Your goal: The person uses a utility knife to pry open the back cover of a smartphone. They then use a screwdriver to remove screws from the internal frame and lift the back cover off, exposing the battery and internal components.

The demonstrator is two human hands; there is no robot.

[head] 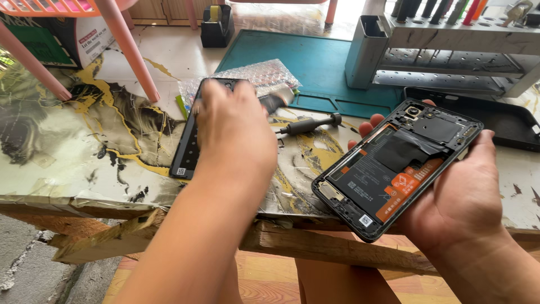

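My right hand (467, 194) holds an opened smartphone (396, 166) with its back off, so the battery and black internal parts show. It hovers over the front edge of the table. My left hand (233, 132) reaches forward over a black phone back cover (188, 143) lying on the marbled tabletop (73, 146), fingers bent down around its upper end. Just right of that hand lies a black-handled screwdriver (309, 125).
A teal work mat (320, 67) lies at the back with a sheet of bubble wrap (264, 76) on its near corner. A grey tool rack (444, 50) stands back right, a black tray (506, 121) below it. Pink stool legs (132, 53) stand at the left.
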